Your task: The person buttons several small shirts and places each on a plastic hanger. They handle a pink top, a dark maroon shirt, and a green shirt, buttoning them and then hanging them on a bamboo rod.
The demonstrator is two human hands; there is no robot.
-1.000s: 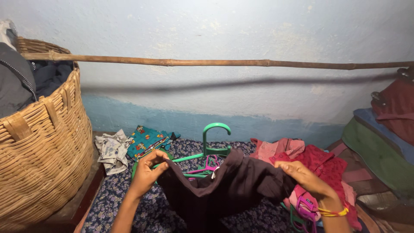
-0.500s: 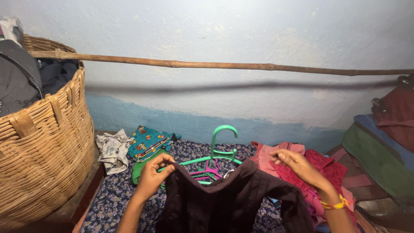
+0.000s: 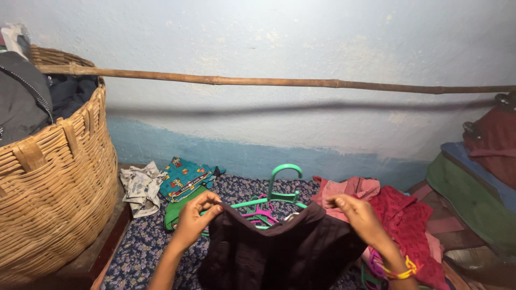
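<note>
I hold up a dark brown garment (image 3: 279,249) by its top edge over a flowered blue bedspread (image 3: 145,244). My left hand (image 3: 194,217) pinches its left corner. My right hand (image 3: 357,217), with yellow bangles at the wrist, grips the right corner. Just behind the garment a green plastic hanger (image 3: 279,185) stands with its hook up, and a pink hanger (image 3: 260,209) lies under it.
A large wicker basket (image 3: 54,172) with dark clothes stands at the left. A bamboo pole (image 3: 269,81) runs across the pale wall. A teal printed cloth (image 3: 183,180), a grey cloth (image 3: 141,187), red and pink clothes (image 3: 398,212) and stacked bags (image 3: 475,182) lie around.
My hands have come closer together and a little forward, so the garment's top edge sags less. The right hand moved left along the edge.
</note>
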